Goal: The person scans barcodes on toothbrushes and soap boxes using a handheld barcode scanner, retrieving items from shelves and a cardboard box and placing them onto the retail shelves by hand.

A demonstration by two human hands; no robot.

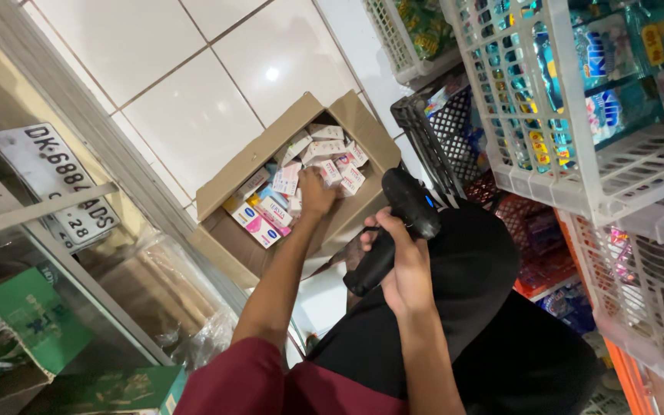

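White glossy floor tiles (pixel 194 92) with dark grout lines form the background, seen from above in a narrow shop aisle. Item: open brown cardboard box (pixel 228 238) on the floor, flaps spread, filled with small cartons (pixel 270 211) in white, pink, blue and yellow, lying loosely at mixed angles. Item: left hand (pixel 315 192), arm in a dark red sleeve (pixel 247 380), reaching down into the box; fingers curled over the cartons near the middle of the pile and touching them, though whether one carton is actually gripped cannot be told. Item: right hand (pixel 403 265), closed around the grip of a black handheld barcode scanner (pixel 397 223), whose head points toward the box and sits just beside its right edge. Item: black clothing of the person (pixel 486 323) below the scanner. Item: white plastic lattice crates (pixel 578 177) stacked at right, holding blue and teal packaged goods; a black lattice basket (pixel 439 131) and a red one (pixel 536 246) beneath them. Item: glass-fronted metal cabinet (pixel 78 284) at left, with a white number plate (pixel 48 180) leaning on it and green cartons (pixel 40 319) inside.
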